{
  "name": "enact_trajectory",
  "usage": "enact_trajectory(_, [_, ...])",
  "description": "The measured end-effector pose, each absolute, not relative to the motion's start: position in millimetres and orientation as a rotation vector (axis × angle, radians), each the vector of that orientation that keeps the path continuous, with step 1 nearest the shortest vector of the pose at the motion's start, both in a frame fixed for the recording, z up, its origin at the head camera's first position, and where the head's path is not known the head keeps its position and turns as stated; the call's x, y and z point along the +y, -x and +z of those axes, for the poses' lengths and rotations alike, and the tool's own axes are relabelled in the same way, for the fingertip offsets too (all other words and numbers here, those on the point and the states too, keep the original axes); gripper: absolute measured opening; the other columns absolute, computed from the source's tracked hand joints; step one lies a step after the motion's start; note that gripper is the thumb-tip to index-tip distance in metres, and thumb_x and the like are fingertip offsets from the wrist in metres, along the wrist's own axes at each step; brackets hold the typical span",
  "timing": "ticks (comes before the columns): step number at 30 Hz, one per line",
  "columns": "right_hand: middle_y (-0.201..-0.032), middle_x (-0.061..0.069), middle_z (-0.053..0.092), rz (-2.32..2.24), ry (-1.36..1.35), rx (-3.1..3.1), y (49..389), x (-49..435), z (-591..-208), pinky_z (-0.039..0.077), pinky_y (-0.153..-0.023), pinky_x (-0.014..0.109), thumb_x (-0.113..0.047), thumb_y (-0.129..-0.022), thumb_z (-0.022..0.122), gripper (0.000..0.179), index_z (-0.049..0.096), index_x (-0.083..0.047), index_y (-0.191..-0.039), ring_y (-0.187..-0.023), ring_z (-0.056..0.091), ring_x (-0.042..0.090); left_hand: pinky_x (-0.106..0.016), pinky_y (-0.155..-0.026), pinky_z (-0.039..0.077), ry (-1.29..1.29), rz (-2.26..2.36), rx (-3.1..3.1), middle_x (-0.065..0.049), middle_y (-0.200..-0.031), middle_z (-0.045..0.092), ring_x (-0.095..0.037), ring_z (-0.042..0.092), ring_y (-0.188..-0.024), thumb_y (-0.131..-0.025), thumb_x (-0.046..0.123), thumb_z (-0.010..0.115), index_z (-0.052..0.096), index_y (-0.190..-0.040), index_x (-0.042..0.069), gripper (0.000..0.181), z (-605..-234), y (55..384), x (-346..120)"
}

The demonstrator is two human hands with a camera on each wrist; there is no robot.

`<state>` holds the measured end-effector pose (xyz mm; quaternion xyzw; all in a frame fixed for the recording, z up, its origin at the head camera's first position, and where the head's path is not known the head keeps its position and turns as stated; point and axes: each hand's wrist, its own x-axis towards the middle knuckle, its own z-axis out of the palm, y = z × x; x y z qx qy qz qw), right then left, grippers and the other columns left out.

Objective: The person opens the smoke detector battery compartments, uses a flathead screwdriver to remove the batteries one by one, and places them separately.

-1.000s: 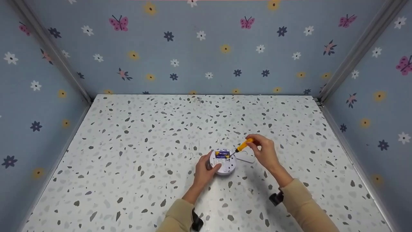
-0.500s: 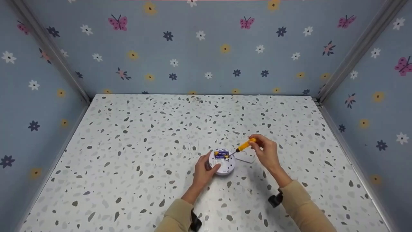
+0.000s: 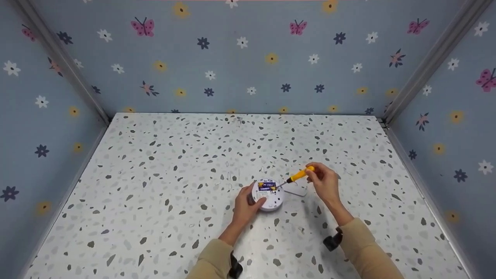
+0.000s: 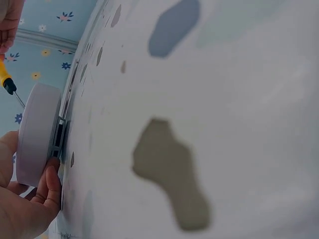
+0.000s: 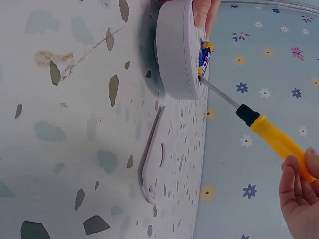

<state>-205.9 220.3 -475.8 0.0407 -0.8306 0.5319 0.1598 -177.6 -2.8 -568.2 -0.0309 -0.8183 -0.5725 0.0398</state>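
A round white battery-powered device (image 3: 273,202) has its battery side turned up, with blue-and-yellow batteries (image 3: 266,186) in its compartment. My left hand (image 3: 244,206) grips it from the left, thumb on the upper face; in the left wrist view the fingers (image 4: 51,191) reach under its casing. My right hand (image 3: 325,185) holds a yellow-handled screwdriver (image 3: 300,175) by the handle's end. In the right wrist view the slanting shaft's tip is right at the end of a battery (image 5: 205,56). A flat white cover (image 5: 155,162) lies on the table beside the device.
The speckled white table (image 3: 174,162) reaches back to a blue flowered wall panel (image 3: 248,50). Similar panels close off the left and right sides, with metal posts at the corners. A brownish stain (image 5: 50,59) marks the tabletop.
My right hand has moved right, bringing the screwdriver to a flatter slant while its tip stays by the batteries. The left hand and the device have hardly moved.
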Motion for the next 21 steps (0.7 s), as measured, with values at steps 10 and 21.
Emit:
enact_trajectory(10, [-0.072,0.014,0.060,1.606,0.006,-2.312,210.8,227.0,-487.4,0.050,-0.051,0.019,-0.002,-0.080,0.063,0.014,0.064,0.006,-0.091,-0.055,0.058,0.020,-0.036,-0.100,0.030,0.142,-1.740,-2.464,-0.015,-0.116,0.050,-0.026,0.045,-0.113,-0.077,0.024,0.069,0.043,-0.128,-0.004,0.063,-568.2,176.8,-3.3])
enact_trajectory(21, [-0.079,0.017,0.061,1.703,0.224,-2.341,207.2,233.4,-495.3,0.051,-0.055,0.020,-0.004,-0.083,0.060,0.017,0.062,0.006,-0.097,-0.059,0.059,0.013,-0.034,-0.102,0.027,0.114,-1.746,-2.490,-0.014,-0.119,0.049,-0.025,0.043,-0.115,-0.077,0.025,0.069,0.042,-0.129,0.001,0.064,-567.6,175.9,-3.1])
